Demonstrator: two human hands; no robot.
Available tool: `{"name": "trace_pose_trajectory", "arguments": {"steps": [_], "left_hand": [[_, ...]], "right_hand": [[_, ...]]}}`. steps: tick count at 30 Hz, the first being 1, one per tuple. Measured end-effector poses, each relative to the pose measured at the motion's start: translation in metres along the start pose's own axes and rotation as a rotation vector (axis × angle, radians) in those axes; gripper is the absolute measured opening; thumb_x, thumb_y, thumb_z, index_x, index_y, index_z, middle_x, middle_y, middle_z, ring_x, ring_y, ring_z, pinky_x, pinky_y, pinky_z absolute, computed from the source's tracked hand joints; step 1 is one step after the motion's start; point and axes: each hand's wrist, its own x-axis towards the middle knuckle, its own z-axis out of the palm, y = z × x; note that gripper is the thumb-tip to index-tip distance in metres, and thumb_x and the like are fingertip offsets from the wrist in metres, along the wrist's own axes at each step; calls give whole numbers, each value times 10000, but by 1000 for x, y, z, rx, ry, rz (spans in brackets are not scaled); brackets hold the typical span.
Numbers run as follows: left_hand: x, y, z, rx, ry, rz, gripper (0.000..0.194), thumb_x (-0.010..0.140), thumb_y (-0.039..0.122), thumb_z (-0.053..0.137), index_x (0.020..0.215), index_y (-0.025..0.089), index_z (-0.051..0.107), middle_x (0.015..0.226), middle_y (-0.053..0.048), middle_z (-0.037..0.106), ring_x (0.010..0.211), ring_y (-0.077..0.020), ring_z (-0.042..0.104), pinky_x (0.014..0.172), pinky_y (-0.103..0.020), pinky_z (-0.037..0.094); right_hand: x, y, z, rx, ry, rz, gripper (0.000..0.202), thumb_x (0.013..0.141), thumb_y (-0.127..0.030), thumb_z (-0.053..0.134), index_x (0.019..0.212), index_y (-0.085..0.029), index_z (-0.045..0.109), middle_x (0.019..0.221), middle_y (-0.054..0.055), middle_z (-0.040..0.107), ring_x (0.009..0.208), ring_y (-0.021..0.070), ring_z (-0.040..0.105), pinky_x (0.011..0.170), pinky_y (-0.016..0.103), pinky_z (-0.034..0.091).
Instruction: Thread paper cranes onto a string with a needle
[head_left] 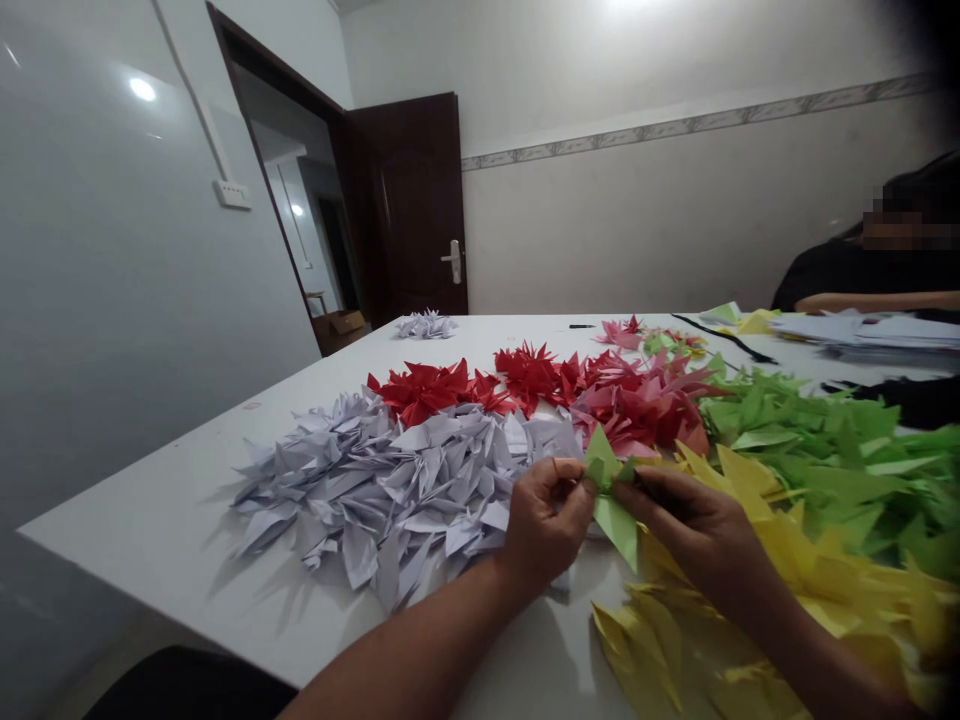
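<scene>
Over the near side of the desk [165,510], between the white folded pieces [390,480] and the yellow folded pieces [817,570], you hold up one green folded piece [616,525]. The fingers of your left hand [547,515] are pinched together on its left side, those of your right hand [705,530] on its right. Uneven pull between them could tear or wrongly crease the paper; a slack pinch could let it drop. Your right forearm passes above the yellow ones, so a low sweep might crush or scatter some. For movement, bare surface shows around the desk's left corner and along its left edge; rightward, yellow and the green pile [825,450] crowd you.
</scene>
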Motion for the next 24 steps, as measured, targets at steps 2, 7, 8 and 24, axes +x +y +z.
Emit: {"name": "trace_pose_trajectory", "arguments": {"steps": [2,7,8,24], "left_hand": [[0,0,0,-6,-4,-7,331,749,472,633,779,150,561,641,22,453,562,-72,375,525,-210,322],[0,0,0,-7,-4,-15,339,747,472,636,774,146,549,635,22,451,560,-72,374,526,-212,318],[0,0,0,-9,-4,-18,341,746,475,636,770,147,547,637,21,451,563,-73,376,526,-213,318],[0,-1,1,-4,-8,-28,369,738,506,632,775,150,543,621,27,437,542,-73,359,513,-218,305]], "right_hand": [[0,-1,0,-9,-1,-1,328,617,-437,770,814,-178,730,762,59,702,681,196,628,617,277,539],[1,-1,-1,-37,8,-7,320,632,-462,748,791,-184,732,739,55,699,653,189,625,595,271,531],[1,-1,-1,-45,7,-10,320,636,-471,740,780,-185,730,727,55,696,641,187,621,583,271,528],[1,3,-4,-94,-51,-27,333,671,-469,725,854,-191,740,746,50,691,673,186,618,617,265,521]]}}
